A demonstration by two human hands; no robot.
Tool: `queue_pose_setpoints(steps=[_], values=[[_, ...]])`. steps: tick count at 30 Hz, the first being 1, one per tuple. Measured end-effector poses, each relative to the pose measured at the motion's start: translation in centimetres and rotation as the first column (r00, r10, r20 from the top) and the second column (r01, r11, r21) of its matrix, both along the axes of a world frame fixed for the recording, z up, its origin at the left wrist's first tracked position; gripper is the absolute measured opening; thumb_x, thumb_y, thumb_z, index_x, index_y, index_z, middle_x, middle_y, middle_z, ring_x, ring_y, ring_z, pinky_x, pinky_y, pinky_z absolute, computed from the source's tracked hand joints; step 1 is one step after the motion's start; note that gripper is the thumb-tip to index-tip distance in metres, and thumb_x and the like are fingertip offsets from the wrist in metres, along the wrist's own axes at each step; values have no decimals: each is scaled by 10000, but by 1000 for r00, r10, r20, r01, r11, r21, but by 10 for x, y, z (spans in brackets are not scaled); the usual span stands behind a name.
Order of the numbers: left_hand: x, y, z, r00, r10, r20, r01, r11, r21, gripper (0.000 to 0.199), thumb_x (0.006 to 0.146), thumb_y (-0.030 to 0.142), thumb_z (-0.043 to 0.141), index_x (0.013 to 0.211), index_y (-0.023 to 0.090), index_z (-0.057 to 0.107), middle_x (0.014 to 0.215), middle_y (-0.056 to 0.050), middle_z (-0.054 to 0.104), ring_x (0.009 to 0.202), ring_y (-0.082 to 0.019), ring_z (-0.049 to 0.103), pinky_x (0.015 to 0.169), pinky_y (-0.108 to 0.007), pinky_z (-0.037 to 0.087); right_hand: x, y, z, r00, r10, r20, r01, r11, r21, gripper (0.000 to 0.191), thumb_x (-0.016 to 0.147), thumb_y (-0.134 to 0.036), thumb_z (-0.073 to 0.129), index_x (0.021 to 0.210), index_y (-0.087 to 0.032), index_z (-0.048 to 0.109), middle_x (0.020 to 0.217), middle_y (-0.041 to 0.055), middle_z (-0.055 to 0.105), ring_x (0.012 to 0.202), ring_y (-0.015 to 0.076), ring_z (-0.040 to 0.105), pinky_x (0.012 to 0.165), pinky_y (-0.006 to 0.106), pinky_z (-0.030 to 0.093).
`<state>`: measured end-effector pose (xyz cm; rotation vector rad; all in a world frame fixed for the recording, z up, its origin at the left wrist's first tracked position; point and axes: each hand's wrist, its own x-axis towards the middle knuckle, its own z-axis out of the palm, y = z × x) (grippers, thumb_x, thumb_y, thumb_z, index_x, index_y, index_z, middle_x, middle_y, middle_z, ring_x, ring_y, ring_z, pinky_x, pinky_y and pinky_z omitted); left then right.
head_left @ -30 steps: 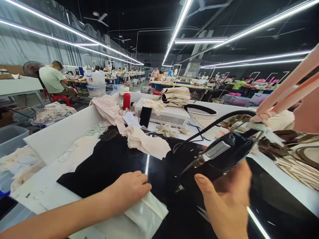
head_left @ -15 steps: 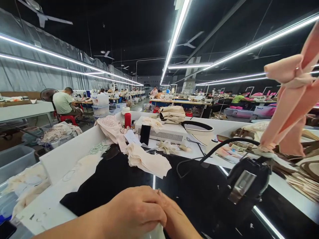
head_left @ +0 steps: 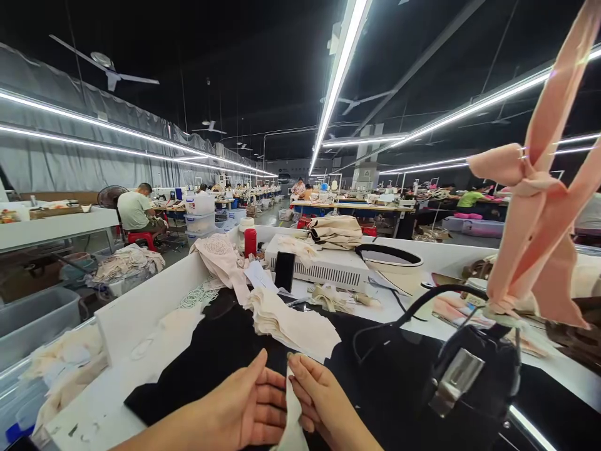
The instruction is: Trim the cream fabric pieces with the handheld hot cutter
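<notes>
A narrow strip of cream fabric (head_left: 293,410) hangs in front of me, its top end pinched between the thumb and fingers of my right hand (head_left: 323,394). Just left of it, my left hand (head_left: 256,401) has its palm turned inward and its fingers stretched out, the thumb pointing up. Its fingertips come close to the strip; whether they touch it I cannot tell. The strip's lower end runs off the bottom of the view. Beyond both hands, a fanned stack of cream fabric pieces (head_left: 291,322) lies on the black work surface (head_left: 206,357).
Right of my hands stands a black machine head (head_left: 474,369) with a metal plate, pink fabric strips (head_left: 526,232) tied above it. Behind the stack are a black phone (head_left: 284,271), a red thread cone (head_left: 250,242) and a vented white box (head_left: 328,272). A seated person (head_left: 136,213) is far left.
My hands were together over pale material; now they are apart, with the left opened out and the right pinching the raised strip. The camera view has shifted slightly.
</notes>
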<state>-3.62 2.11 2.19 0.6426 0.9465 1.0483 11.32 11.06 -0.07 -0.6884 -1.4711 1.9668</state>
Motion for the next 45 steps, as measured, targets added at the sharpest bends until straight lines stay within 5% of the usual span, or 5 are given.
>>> queue_pose_setpoints(steps=[10, 18, 24, 32, 45], values=[[-1, 0, -13, 925, -16, -379, 93, 978, 188, 588, 585, 235, 921, 1095, 152, 640, 1040, -85, 752, 951, -211, 710, 923, -355, 510, 7, -14, 6, 987, -135, 88, 138, 990, -23, 592, 675, -739, 794, 678, -190, 572, 558, -64, 547, 438, 55, 437, 467, 212, 415], [-5, 3, -4, 874, 43, -485, 29, 990, 141, 277, 794, 406, 714, 911, 156, 706, 725, 17, 648, 606, -109, 529, 594, -222, 388, 12, -13, 7, 967, -247, 64, 247, 969, 14, 649, 677, -742, 796, 1065, -235, 682, 914, 9, 669, 780, 144, 616, 611, 234, 513], [-16, 29, 26, 789, 191, -584, 3, 949, 314, 242, 867, 378, 623, 919, 161, 716, 785, 0, 655, 660, -131, 538, 613, -226, 380, 3, -28, -3, 993, -92, 73, 88, 995, 53, 704, 619, -728, 833, 1073, -203, 719, 742, 17, 705, 656, 192, 664, 622, 298, 505], [-35, 105, 59, 544, 491, -680, -2, 811, 584, 225, 996, 240, 520, 871, 169, 694, 850, -7, 668, 873, -189, 606, 806, -286, 471, 23, 33, 21, 935, -332, 124, 289, 918, 272, 525, 725, -710, 738, 888, -211, 746, 734, 18, 737, 649, 200, 643, 590, 282, 445], [-58, 183, 39, 394, 468, -791, -110, 878, 466, 336, 1011, 380, 653, 1263, 158, 631, 1258, -93, 651, 1076, -250, 672, 916, -449, 589, 38, 109, 23, 717, -638, 281, 387, 699, 601, 300, 1001, -457, 607, 997, -164, 672, 770, -28, 646, 558, 101, 563, 546, 249, 499]])
